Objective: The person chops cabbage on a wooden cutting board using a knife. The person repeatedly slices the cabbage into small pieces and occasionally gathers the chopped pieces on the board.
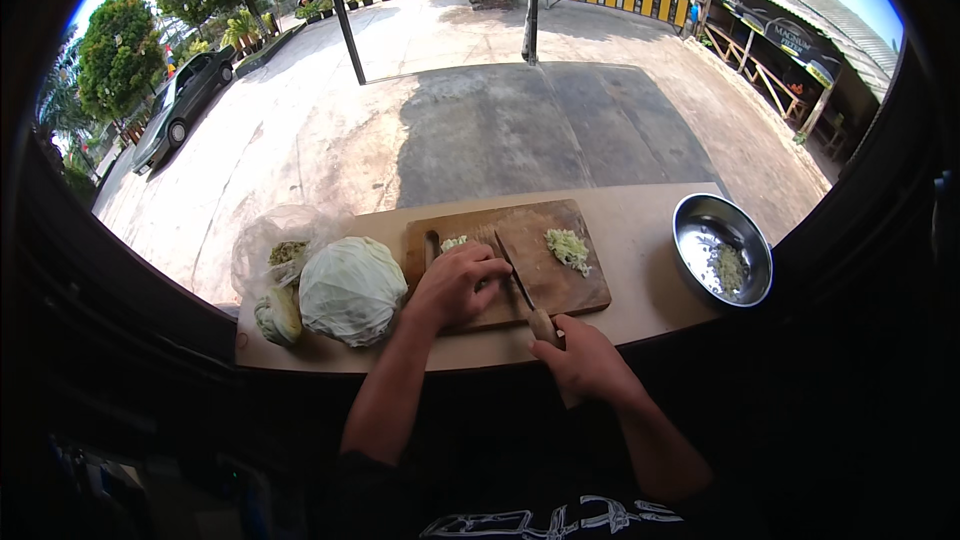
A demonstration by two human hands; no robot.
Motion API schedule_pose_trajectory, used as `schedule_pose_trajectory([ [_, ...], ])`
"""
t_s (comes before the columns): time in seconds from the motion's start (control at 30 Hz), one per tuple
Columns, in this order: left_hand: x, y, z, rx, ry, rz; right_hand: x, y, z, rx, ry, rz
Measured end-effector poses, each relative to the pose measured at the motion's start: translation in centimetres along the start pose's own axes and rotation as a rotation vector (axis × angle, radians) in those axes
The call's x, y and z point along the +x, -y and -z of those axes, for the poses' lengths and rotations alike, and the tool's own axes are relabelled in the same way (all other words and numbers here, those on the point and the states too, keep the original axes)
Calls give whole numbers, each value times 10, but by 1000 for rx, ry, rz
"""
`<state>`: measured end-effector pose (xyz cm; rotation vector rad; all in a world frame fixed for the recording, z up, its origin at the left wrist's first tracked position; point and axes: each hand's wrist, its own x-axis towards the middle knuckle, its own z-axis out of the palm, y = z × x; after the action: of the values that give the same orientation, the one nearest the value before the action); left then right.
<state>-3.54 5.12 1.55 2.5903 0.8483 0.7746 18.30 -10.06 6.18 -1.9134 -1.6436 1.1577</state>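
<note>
My right hand [589,360] grips the wooden handle of a kitchen knife [517,274], whose dark blade points away across a wooden cutting board [525,229]. My left hand [457,281] is curled over the board, its fingertips close to the blade's left side. Pale cut cabbage [454,243] shows just beyond those knuckles; whatever lies under the palm is hidden. A small heap of chopped cabbage [568,250] sits on the board to the right of the knife. Left of the board stands a whole cabbage [352,291], beside my left forearm.
A metal bowl [694,221] holding finely chopped pale bits is at the counter's right end. At the left lie a clear plastic bag [259,236] with greenish contents and a pale green vegetable piece [278,316]. Beyond the narrow counter [637,217] is a paved yard with a parked car [180,109].
</note>
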Motion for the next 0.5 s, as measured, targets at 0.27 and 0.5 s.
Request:
schedule_pose_trajectory([
  [0.27, -2, 4, -1, -18, -30, -20, -15, -30, -30, 565, 82, 126],
  [0.5, -1, 0, -1, -4, -10, 15, -13, -23, -32, 950, 182, -115],
])
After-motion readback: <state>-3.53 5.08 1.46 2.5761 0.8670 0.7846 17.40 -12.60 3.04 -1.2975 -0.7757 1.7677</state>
